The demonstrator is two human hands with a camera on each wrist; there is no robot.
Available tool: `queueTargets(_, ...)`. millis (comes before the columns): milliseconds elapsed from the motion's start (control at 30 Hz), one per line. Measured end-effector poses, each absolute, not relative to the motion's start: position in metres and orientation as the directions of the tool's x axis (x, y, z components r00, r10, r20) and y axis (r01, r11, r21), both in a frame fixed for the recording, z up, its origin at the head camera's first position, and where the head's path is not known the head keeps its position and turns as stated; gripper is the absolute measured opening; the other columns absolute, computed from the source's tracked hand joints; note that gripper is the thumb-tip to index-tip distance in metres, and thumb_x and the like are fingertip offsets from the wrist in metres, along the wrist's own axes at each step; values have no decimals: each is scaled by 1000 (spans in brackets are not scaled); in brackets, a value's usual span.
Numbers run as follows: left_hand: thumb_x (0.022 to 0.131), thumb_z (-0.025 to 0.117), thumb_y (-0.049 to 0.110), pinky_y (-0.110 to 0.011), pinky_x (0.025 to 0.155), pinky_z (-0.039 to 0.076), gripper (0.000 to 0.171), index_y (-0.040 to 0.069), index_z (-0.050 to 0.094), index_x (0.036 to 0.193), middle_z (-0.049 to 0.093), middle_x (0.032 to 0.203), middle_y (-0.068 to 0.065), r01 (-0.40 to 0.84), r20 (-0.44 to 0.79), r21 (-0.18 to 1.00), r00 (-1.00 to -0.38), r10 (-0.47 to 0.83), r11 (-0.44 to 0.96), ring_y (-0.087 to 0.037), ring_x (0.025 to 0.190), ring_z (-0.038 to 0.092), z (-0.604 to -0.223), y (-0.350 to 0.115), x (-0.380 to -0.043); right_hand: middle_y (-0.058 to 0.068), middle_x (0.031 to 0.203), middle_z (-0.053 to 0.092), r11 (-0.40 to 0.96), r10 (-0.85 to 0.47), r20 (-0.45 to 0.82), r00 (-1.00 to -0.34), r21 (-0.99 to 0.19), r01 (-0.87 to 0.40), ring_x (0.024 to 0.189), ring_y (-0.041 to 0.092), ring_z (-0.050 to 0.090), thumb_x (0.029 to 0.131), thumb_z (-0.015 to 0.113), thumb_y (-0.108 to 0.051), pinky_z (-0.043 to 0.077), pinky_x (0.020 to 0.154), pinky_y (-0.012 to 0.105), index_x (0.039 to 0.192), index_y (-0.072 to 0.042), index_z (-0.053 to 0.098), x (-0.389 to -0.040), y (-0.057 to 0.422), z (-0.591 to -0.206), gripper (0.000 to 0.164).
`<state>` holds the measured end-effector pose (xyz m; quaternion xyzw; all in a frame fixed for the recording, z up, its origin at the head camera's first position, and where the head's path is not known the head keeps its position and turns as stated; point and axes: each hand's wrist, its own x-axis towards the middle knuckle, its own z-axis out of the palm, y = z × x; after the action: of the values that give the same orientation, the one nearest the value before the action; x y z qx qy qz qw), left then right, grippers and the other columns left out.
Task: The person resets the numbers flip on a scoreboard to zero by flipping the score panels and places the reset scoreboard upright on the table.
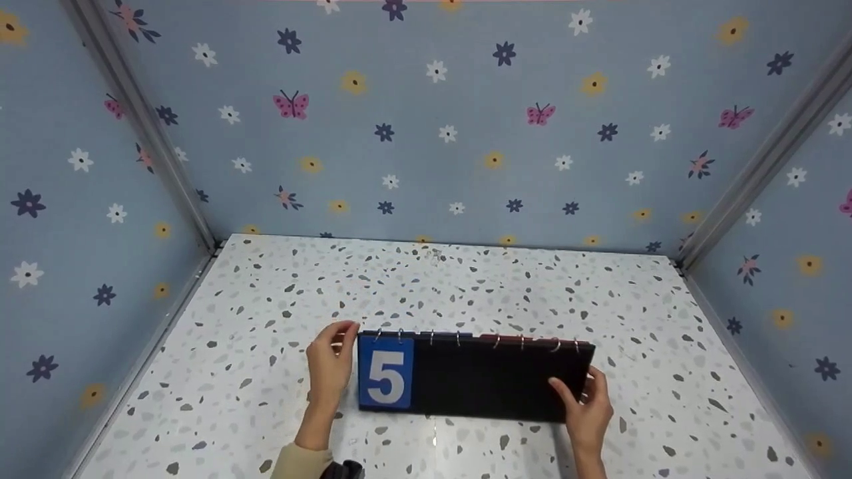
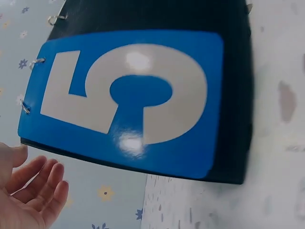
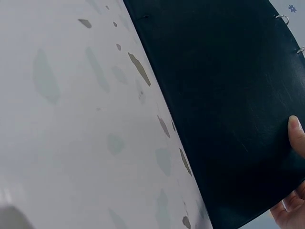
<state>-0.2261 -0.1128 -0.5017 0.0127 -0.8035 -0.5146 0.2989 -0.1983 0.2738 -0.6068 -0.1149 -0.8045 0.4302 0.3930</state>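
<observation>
A black flip scoreboard [image 1: 489, 379] is held tilted over the speckled tabletop. Metal rings run along its top edge. On its left end hangs a blue card [image 1: 407, 372] with a white 5; the rest of the front is bare black. My right hand [image 1: 589, 416] grips the right end, thumb on the front and fingers behind. In the right wrist view, the thumb [image 3: 296, 136] presses the black face. At the top left corner is my left hand [image 1: 331, 362], its thumb tip at the corner and its other fingers loosely bent beside the board [image 2: 143, 176].
A white speckled tabletop [image 1: 266, 299] lies under the board. Blue flowered panels stand at the back [image 1: 426, 159], left [image 1: 60, 253] and right [image 1: 779, 219], with grey metal posts at the corners. Dark blue and dark red edges show behind the board's top.
</observation>
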Motion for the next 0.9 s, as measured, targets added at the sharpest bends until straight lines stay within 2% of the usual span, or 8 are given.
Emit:
queueTargets(200,86,61,4,-23,61,48,11,-2,64,94,63,86,-9,326,503,840,-768,-397,434,-19,75,58,-514,-106,-203,2,76,62,586,537,506,-675,-800,-134,66,7,56,65,82,-22,42,55,12,108,-12,56,-196,272,-603,51)
queueTargets(433,84,63,7,-22,63,48,13,-2,62,94,61,88,-8,286,448,878,-775,-447,383,-17,78,58,-525,-93,-184,-2,74,61,606,517,553,-653,-775,-177,63,6,56,64,82,-22,43,54,12,108,-14,56,-197,274,-608,52)
queueTargets(700,71,76,8,-35,66,49,28,-2,61,93,61,86,-9,201,377,905,-788,-487,375,-20,78,58,-538,-84,-178,-5,73,61,606,523,558,-644,-775,-179,63,4,56,63,83,-20,43,53,12,107,-14,56,-200,276,-614,52)
queueTargets(900,63,82,10,-31,63,47,35,1,61,89,60,82,-6,139,335,915,-785,-521,379,-17,75,56,-547,-81,-181,-4,75,62,600,515,564,-646,-775,-198,64,5,57,64,82,-20,44,54,12,108,-14,56,-200,276,-613,51)
